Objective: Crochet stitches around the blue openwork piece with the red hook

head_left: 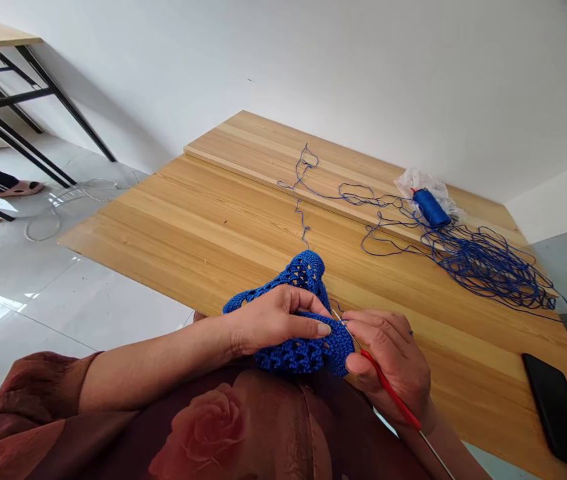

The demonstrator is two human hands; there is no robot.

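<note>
A blue crocheted piece (296, 353) with an openwork pattern lies over my lap and the table's near edge. My left hand (283, 320) pinches its upper edge between thumb and fingers. In my right hand (388, 353) is a crochet hook (391, 390) with a red grip and a metal shaft at both ends. The hook's upper tip meets the edge of the crochet work, close to my left fingertips. Blue yarn runs by the right index finger; whether a loop sits on the hook is too small to tell.
Loose blue yarn (488, 263) spreads in a tangle across the wooden table (163, 220). A blue yarn spool (431, 208) lies beside a clear plastic bag (416, 179). At the right edge rests a black phone (561, 407). Another person's foot (21, 189) shows at far left.
</note>
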